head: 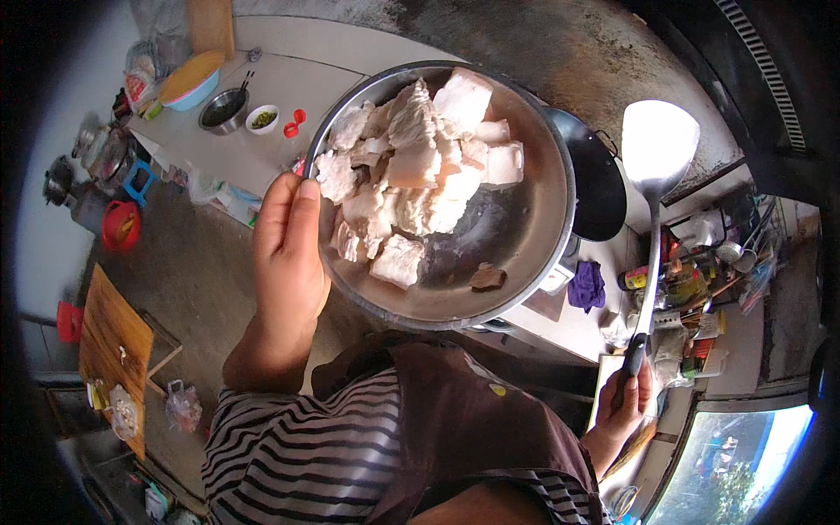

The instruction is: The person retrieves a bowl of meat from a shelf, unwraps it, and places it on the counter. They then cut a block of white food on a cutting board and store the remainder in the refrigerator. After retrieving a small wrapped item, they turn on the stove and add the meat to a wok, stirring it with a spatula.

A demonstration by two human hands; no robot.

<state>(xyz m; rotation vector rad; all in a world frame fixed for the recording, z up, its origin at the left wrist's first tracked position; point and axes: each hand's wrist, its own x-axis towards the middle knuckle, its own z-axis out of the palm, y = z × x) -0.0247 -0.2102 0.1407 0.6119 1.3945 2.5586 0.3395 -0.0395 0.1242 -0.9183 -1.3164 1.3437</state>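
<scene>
My left hand (289,243) grips the near-left rim of a round metal basin (453,315), thumb over the edge. The basin is held up before me and tilted. Chunks of pale cooked meat (413,164) are heaped in its left and far part; one small piece (487,277) lies apart at the lower right. My right hand (623,400) holds the black handle of a metal wok spatula (650,262), its blade raised and bright with glare. Behind the basin, a black wok (594,190) shows in part, and the basin hides the rest of it.
At the left on the counter (190,147) stand a metal bowl (224,111), a small white bowl (262,119) and a blue basin (191,92). To the right are a purple cloth (586,287), bottles (633,278) and utensils. A wooden table (115,328) stands at lower left.
</scene>
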